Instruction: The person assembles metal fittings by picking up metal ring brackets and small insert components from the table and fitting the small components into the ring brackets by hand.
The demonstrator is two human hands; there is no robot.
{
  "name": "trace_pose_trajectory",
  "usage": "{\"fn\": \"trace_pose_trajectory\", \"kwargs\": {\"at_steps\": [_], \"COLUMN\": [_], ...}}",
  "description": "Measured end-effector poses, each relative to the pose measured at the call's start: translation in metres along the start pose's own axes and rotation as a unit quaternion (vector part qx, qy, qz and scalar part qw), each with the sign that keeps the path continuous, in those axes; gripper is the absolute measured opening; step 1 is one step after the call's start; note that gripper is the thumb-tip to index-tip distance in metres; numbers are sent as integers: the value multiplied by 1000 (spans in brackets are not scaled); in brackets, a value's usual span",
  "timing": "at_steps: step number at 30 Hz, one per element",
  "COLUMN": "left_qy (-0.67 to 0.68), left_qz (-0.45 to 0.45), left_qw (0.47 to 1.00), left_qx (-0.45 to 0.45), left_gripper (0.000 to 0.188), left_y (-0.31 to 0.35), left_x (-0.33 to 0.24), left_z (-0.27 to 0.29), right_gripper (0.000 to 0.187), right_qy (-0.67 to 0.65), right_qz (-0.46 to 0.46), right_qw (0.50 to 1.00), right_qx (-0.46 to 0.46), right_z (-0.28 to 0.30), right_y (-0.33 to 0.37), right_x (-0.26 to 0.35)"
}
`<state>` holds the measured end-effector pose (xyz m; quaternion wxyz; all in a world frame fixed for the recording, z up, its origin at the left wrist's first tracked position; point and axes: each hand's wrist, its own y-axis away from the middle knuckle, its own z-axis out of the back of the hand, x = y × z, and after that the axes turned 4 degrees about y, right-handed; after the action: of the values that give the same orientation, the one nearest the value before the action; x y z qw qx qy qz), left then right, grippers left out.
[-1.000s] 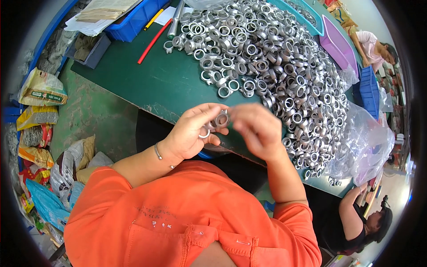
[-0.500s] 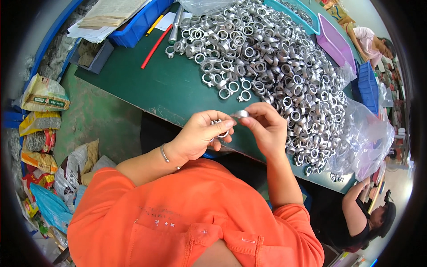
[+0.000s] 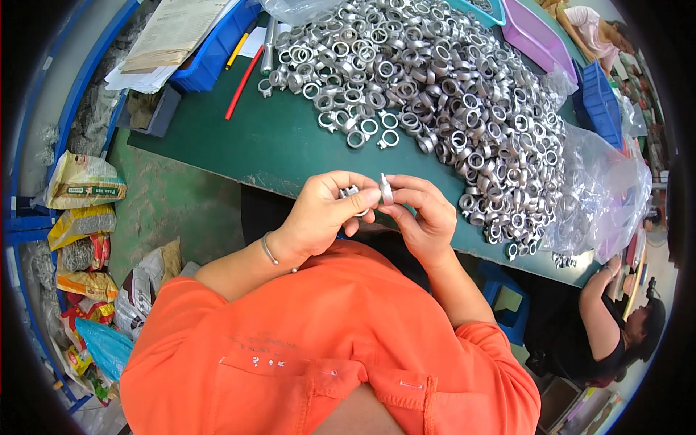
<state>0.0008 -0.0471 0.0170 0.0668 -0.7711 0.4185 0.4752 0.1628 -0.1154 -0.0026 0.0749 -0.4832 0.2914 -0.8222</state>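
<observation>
Between the thumb and fingers of my right hand (image 3: pixel 420 216) is a metal ring (image 3: pixel 386 190), seen nearly edge-on with a small stub pointing up. My left hand (image 3: pixel 330 210) is closed around further metal rings (image 3: pixel 351 193), partly hidden by the fingers. Its thumb tip comes close to the ring in the right hand; whether they touch I cannot tell. Both hands are above the near edge of the green table (image 3: pixel 217 148). Beyond them spreads a large heap of similar silver rings (image 3: pixel 435 80), with a few loose ones (image 3: pixel 368 129) at its near side.
A red stick (image 3: pixel 243 83), a yellow pen (image 3: pixel 238 49) and a metal rod (image 3: pixel 269 47) lie left of the heap. Blue bin (image 3: pixel 206 69), purple tray (image 3: pixel 540 36) and clear plastic bag (image 3: pixel 591 185) border it. A co-worker (image 3: pixel 591 326) sits at the right.
The ring in my right hand has turned from lying flat to standing upright. My right hand has come lower and closer to the left. The whole view has shifted slightly.
</observation>
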Motion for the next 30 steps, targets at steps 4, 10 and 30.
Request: {"fn": "trace_pose_trajectory", "kwargs": {"at_steps": [4,10,30], "left_qy": [2,-6,176], "left_qz": [21,25,170], "left_qw": [1000,999,968], "left_qx": [-5,-28,62], "left_gripper": [13,11,27], "left_y": [7,17,-3], "left_x": [-5,-5,-4], "left_z": [-4,-6,23], "right_gripper": [17,15,24], "right_qy": [-62,-36,-44], "right_qz": [-41,-13,-17], "right_qw": [997,998,991], "right_qx": [17,41,123], "right_z": [-1,0,5], "right_y": [4,4,-20], "right_x": [2,12,16]}}
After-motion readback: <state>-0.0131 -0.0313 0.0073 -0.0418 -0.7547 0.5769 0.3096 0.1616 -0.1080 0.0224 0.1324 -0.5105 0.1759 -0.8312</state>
